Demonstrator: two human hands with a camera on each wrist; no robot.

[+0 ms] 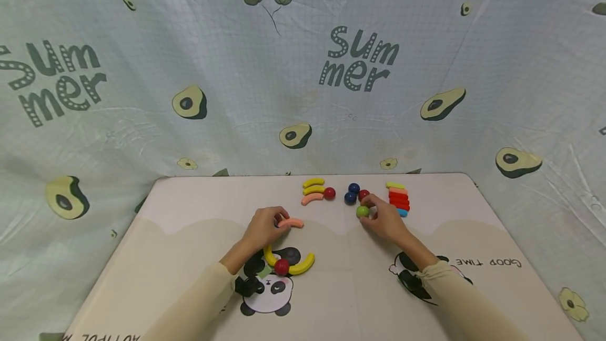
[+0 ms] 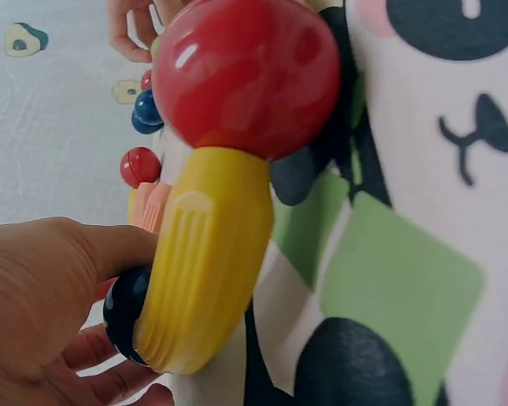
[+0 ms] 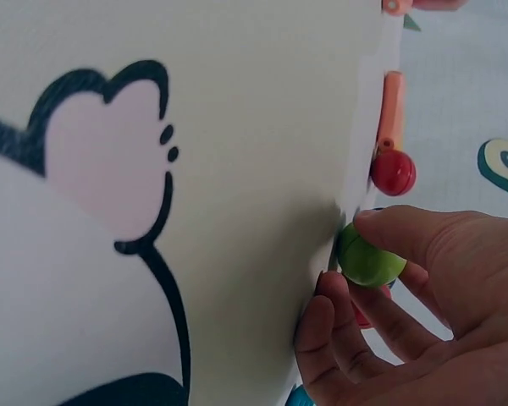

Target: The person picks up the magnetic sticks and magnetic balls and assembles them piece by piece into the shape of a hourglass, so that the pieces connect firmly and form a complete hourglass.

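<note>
My left hand (image 1: 266, 225) curls its thumb and fingers around a dark blue ball (image 2: 125, 313), largely hidden by the hand and a yellow piece. An orange curved stick (image 1: 294, 222) lies at its fingertips. Just below it, a red ball (image 1: 281, 267) sits between two curved yellow sticks, one on the left (image 1: 270, 256) and one on the right (image 1: 303, 264); the left one reaches up toward the blue ball. Farther right, my right hand (image 1: 384, 221) pinches a green ball (image 1: 362, 211) between thumb and fingers, close to the table.
At the back, yellow sticks (image 1: 313, 182), another orange stick (image 1: 312, 199) and a red ball (image 1: 329, 193) lie grouped. Dark blue balls (image 1: 350, 198) and a red ball (image 1: 363, 194) sit beyond the right hand. Several short coloured sticks (image 1: 399, 199) are lined up to its right. Patterned cloth (image 1: 236, 67) hangs behind.
</note>
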